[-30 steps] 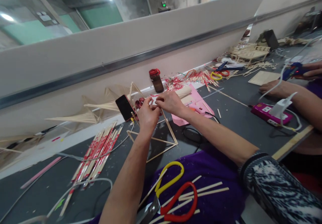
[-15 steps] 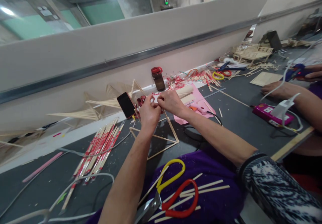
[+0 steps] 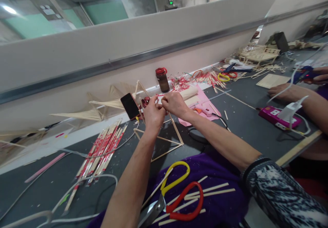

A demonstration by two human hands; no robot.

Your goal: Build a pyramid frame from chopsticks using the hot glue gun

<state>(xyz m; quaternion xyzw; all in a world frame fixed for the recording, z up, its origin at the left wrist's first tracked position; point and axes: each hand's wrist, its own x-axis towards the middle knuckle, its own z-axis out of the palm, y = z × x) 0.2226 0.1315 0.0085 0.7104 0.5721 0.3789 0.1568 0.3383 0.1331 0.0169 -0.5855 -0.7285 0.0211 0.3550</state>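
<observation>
My left hand and my right hand meet at the upper part of a frame of thin wooden sticks. Both hands have their fingers pinched on the frame, and the exact spot they grip is hidden behind them. The frame's lower corner rests near the table's front edge. On my lap, over purple cloth, lie scissors with one yellow and one red handle, and several loose wooden sticks. A pink glue gun lies on a pink sheet right of my hands.
Packaged chopsticks lie left on the dark table. A phone leans behind my left hand, and a brown bottle stands by the partition. White cables cross the left side. At right, a co-worker's hands are beside a purple power strip.
Both hands stay pinched at the same part of the stick frame. The whole view has shifted very slightly; nothing else has visibly moved.
</observation>
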